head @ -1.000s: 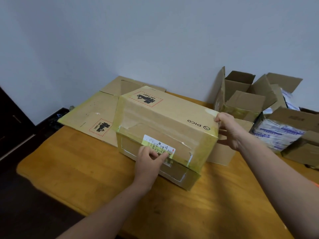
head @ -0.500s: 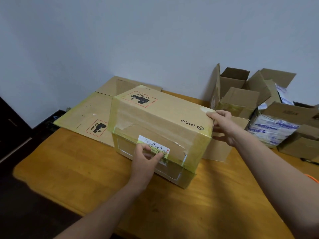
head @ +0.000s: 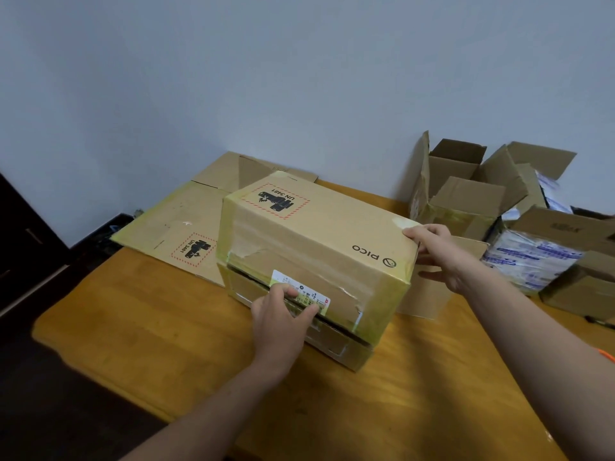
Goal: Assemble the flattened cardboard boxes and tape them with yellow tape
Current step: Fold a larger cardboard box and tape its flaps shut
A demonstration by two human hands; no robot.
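Two bare hands hold a taped cardboard box (head: 326, 234) in the middle of the wooden tabletop (head: 149, 327).

The box carries "PICO" print on its upper face, and yellow tape (head: 391, 304) runs along its edges and corners. The left hand (head: 283, 314) is at the near face, its fingers (head: 289, 291) curled together over the edge of the front flap, right on a white label (head: 304, 292); a dark gap shows under that flap. The right hand (head: 436, 251) grips the box's far right corner, fingers bent over the top edge. A flattened box (head: 173, 227) lies behind and left, partly under the held one, against the wall. Open boxes (head: 466, 194) stand to the right, one beside them holding white and blue packets (head: 532, 257).
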